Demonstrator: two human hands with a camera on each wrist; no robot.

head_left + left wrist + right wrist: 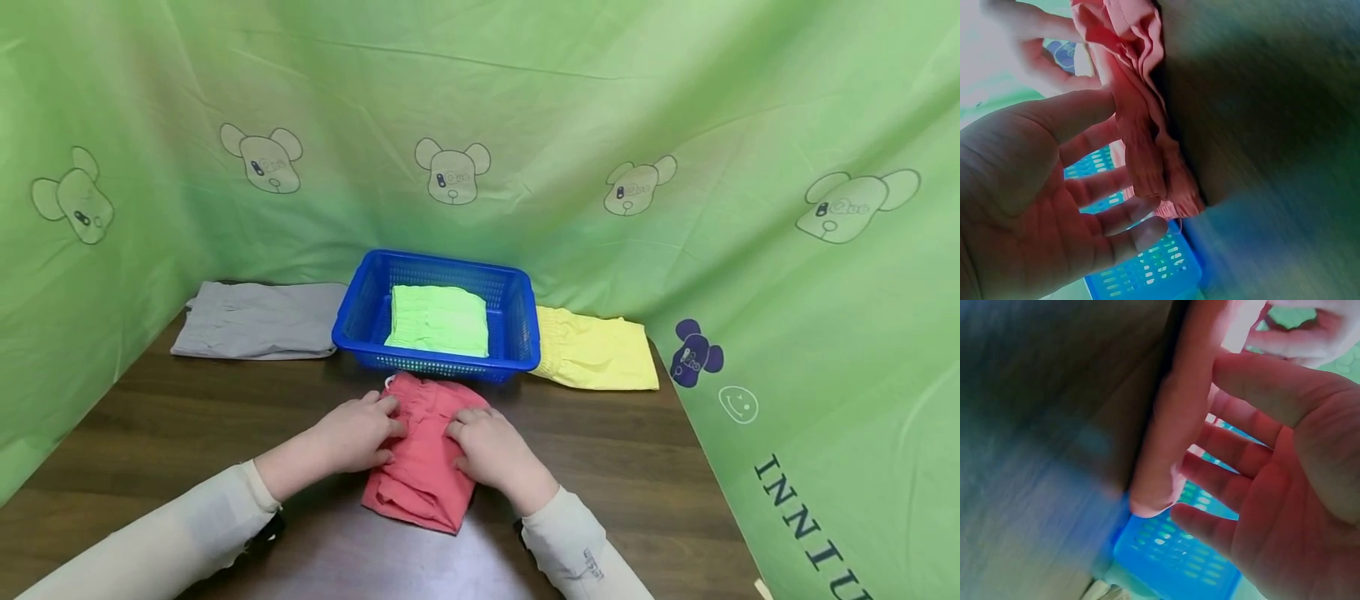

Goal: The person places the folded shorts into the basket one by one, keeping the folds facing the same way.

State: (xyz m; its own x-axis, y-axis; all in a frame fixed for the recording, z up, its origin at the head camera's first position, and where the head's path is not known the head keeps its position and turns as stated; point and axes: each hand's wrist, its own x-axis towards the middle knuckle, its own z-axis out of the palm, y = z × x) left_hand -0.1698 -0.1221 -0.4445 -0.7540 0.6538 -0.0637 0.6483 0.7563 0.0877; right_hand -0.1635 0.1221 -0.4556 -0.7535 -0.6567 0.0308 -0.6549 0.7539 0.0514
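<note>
Folded red pants (427, 450) lie on the brown table in front of a blue basket (435, 365), with the gathered waist end toward the basket. On their left side, my left hand (360, 433) touches the cloth with spread, slightly bent fingers. My right hand (491, 446) rests likewise on the right side. In the left wrist view, the thumb and fingertips of the left hand (1041, 194) meet the layered edge of the cloth. The right wrist view has the right hand (1291, 469) against a thick rounded fold, its fingers fairly straight.
Folded bright green pants (438, 321) lie inside the basket. Grey folded pants (262, 321) are left of it, and yellow folded pants (600, 350) are right of it. A green curtain (525, 100) with printed bear heads encloses the table (615, 475) at the back and sides.
</note>
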